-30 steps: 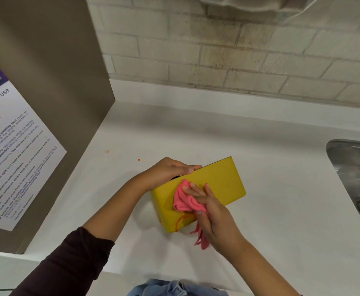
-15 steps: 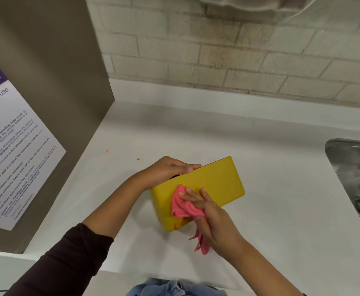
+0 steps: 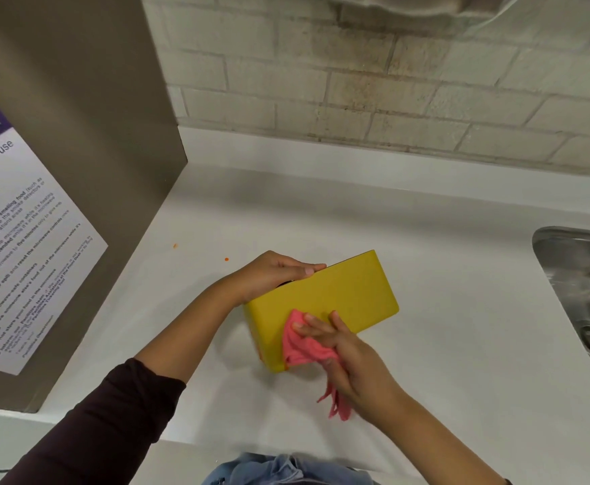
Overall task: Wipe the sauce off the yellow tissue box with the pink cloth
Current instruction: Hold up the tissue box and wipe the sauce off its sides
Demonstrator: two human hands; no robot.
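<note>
Two hands work on the yellow tissue box [image 3: 325, 302], which sits tilted near the counter's [image 3: 426, 274] front edge, its long axis running from near-left to far-right. The left hand [image 3: 272, 274] clamps the box's far top edge. The right hand [image 3: 353, 358], fingers spread, presses the pink cloth [image 3: 300, 348] onto the box's near-left corner, so the rest of that face lies toward the far right.
</note>
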